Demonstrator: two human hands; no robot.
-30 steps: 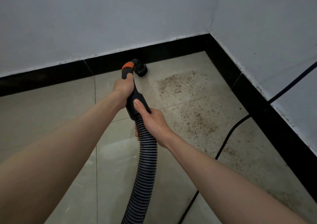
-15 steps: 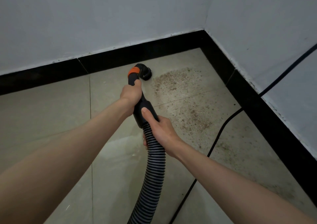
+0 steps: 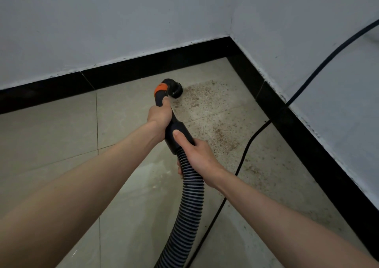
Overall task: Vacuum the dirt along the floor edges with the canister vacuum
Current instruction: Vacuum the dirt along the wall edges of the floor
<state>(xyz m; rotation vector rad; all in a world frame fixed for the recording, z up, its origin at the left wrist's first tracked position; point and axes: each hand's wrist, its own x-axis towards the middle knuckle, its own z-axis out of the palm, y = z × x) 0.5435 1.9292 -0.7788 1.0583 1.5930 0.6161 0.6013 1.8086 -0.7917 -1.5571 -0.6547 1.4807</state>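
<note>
A black vacuum handle with an orange band ends in a round nozzle that points down at the tiled floor. My left hand grips the handle just below the orange band. My right hand grips the black cuff where the ribbed hose begins. Brown dirt is scattered right of the nozzle and on toward the right wall. The canister is out of view.
Two grey walls meet in a corner at upper right, with a black skirting along both. A black power cord runs down the right wall and across the floor beside the hose. Pale tiles lie to the left.
The nozzle has moved right and away from the back skirting, toward the left edge of the dirt patch. Both hands kept their grip and moved with it.
</note>
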